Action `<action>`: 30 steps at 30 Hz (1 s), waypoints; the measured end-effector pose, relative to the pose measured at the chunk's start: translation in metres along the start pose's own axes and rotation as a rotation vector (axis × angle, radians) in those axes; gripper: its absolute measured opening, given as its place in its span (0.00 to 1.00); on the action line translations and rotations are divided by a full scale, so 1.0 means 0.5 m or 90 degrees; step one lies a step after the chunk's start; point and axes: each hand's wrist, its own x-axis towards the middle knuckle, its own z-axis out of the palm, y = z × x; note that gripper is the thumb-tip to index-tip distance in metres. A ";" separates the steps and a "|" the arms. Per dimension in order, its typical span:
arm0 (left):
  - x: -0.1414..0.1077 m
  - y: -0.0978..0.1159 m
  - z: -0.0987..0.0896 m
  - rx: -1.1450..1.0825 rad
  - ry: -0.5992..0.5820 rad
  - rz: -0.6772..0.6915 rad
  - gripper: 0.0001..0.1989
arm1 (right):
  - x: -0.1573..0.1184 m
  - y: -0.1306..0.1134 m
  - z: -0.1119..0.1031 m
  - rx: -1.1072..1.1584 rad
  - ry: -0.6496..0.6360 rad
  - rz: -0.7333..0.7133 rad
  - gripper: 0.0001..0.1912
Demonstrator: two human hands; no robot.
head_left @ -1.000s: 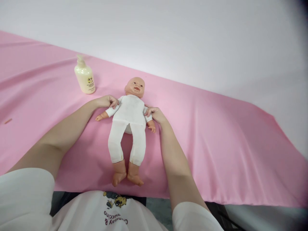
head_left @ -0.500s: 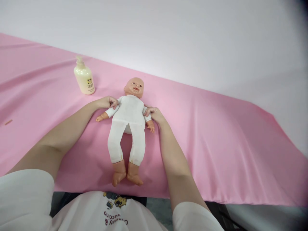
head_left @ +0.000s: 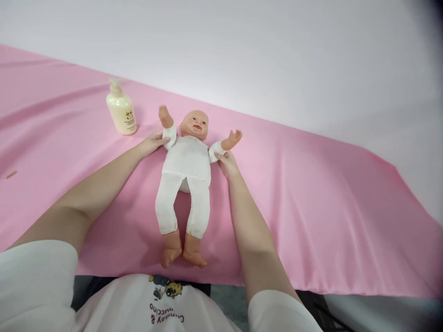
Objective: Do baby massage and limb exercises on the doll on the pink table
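A baby doll (head_left: 187,159) with a white cloth body lies on its back on the pink cloth, head away from me and feet towards me. My left hand (head_left: 154,142) grips the doll's raised arm (head_left: 169,134) on the left, thumb in front and the other fingers partly hidden behind it. On the other side, my right hand (head_left: 227,163) holds the doll's other arm (head_left: 216,150) near the elbow, its fingertips partly out of sight. Both doll arms point up and outward, beside the head.
A cream pump bottle (head_left: 122,110) stands upright to the left of the doll. Folds run across the pink cloth (head_left: 311,198), which meets a white surface (head_left: 277,55) behind. A small brownish strip (head_left: 11,174) lies at the far left.
The doll's two arms have swung from pointing down beside its body to up and outward. My hands have moved with them and changed their hold; the bottle has stayed put.
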 end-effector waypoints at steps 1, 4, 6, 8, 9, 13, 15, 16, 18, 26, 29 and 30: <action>0.002 -0.001 0.003 0.015 0.021 0.019 0.35 | 0.001 0.000 0.004 -0.015 0.028 -0.023 0.34; 0.003 0.001 0.013 0.086 0.083 0.054 0.40 | -0.004 -0.005 0.011 -0.102 0.091 -0.099 0.36; 0.000 0.004 0.019 0.161 0.109 0.061 0.40 | -0.009 -0.010 0.011 -0.177 0.096 -0.127 0.38; -0.006 0.008 0.026 0.244 0.126 0.064 0.38 | -0.013 -0.012 0.008 -0.238 0.089 -0.127 0.39; -0.009 0.010 0.029 0.279 0.131 0.065 0.37 | -0.014 -0.010 0.006 -0.263 0.088 -0.115 0.40; -0.019 0.014 0.037 0.361 0.132 0.020 0.33 | -0.006 0.008 -0.006 -0.306 0.093 -0.089 0.40; -0.020 0.014 0.037 0.387 0.126 -0.001 0.35 | -0.001 0.019 -0.012 -0.298 0.097 -0.119 0.38; -0.019 0.014 0.036 0.403 0.118 0.000 0.37 | 0.001 0.024 -0.014 -0.293 0.098 -0.131 0.37; -0.016 0.013 0.034 0.440 0.096 0.020 0.42 | 0.004 0.029 -0.018 -0.287 0.104 -0.133 0.35; -0.013 0.021 0.025 0.541 0.063 0.020 0.40 | 0.007 0.033 -0.026 -0.306 0.115 -0.052 0.31; -0.013 0.019 0.022 0.501 0.059 0.013 0.41 | 0.008 0.032 -0.024 -0.276 0.099 -0.036 0.32; -0.012 0.016 0.021 0.472 0.058 0.015 0.42 | 0.009 0.031 -0.023 -0.255 0.089 -0.030 0.33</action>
